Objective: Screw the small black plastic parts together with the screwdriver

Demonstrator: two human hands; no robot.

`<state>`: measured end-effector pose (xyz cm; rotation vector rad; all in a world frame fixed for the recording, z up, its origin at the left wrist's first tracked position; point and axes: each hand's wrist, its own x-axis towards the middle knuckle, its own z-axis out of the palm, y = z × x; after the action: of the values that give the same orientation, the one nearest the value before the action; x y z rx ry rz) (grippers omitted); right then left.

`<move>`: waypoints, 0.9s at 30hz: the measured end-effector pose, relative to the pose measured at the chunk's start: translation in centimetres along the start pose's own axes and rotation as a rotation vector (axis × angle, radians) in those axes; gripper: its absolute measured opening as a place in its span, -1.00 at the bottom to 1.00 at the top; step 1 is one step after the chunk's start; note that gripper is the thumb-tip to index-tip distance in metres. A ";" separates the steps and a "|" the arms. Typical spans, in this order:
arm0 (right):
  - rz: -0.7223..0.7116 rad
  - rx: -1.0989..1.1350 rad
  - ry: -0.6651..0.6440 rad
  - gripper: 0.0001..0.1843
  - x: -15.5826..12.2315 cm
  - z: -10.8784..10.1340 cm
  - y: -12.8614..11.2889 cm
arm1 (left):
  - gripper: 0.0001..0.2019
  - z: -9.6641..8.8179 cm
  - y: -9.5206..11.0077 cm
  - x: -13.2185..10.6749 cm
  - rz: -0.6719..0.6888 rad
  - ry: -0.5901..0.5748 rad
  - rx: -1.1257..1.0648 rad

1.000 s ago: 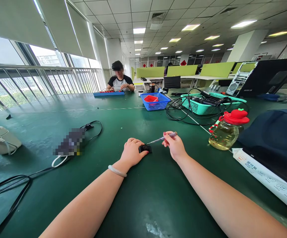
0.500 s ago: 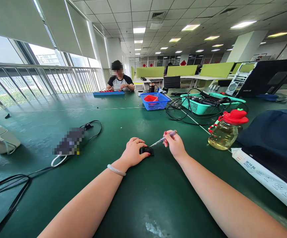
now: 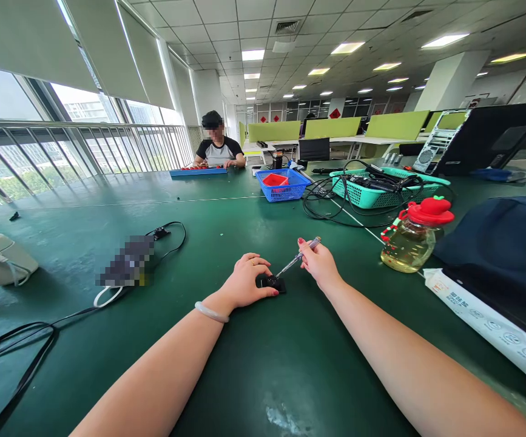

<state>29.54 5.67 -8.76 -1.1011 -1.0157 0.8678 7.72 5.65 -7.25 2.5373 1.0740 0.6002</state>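
Observation:
On the green tabletop, my left hand [image 3: 247, 281] holds a small black block-like piece [image 3: 273, 282] between thumb and fingers. The hand covers part of the piece, so its exact kind is unclear. Pinched in my right hand [image 3: 321, 266] is a slim screwdriver [image 3: 293, 262] with a clear handle. It slants down to the left, and its tip meets the top of the black piece or sits just above it; I cannot tell which.
To the right stand a red-lidded jar [image 3: 412, 240] and a long white packet [image 3: 485, 321]. Farther back are a blue basket [image 3: 285, 191] and a green basket [image 3: 363, 197] with black cables. A cabled device [image 3: 128, 261] lies left. A person [image 3: 218, 149] sits across the table.
My left hand and the black piece have shifted slightly right and toward me. The screwdriver stands a little steeper, its tip lower, as my right hand moves slightly left.

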 end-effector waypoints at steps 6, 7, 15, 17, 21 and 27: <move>0.026 -0.146 0.079 -0.44 0.2 -0.1 0.7 | -0.68 0.1 0.0 0.0 0.011 -0.011 -0.008; 0.033 -0.167 0.075 -0.43 0.2 -0.1 0.6 | -0.67 0.1 0.1 0.0 0.017 -0.016 -0.012; 0.130 0.014 -0.066 -0.37 -0.5 0.7 0.1 | -0.65 0.3 0.1 0.1 0.042 -0.030 -0.004; 0.148 0.082 -0.077 -0.38 -0.6 0.7 0.0 | -0.66 0.2 0.1 0.0 0.040 -0.030 -0.006; 0.178 0.175 -0.088 -0.38 -0.5 0.6 0.0 | -0.67 0.2 0.2 0.0 0.037 -0.033 -0.011; 0.186 0.208 -0.086 -0.38 -0.4 0.5 0.3 | -0.68 0.1 0.4 0.0 0.052 -0.032 -0.017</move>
<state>28.90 5.48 -9.03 -0.9978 -0.8799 1.1532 7.99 5.38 -7.19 2.5584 0.9909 0.5779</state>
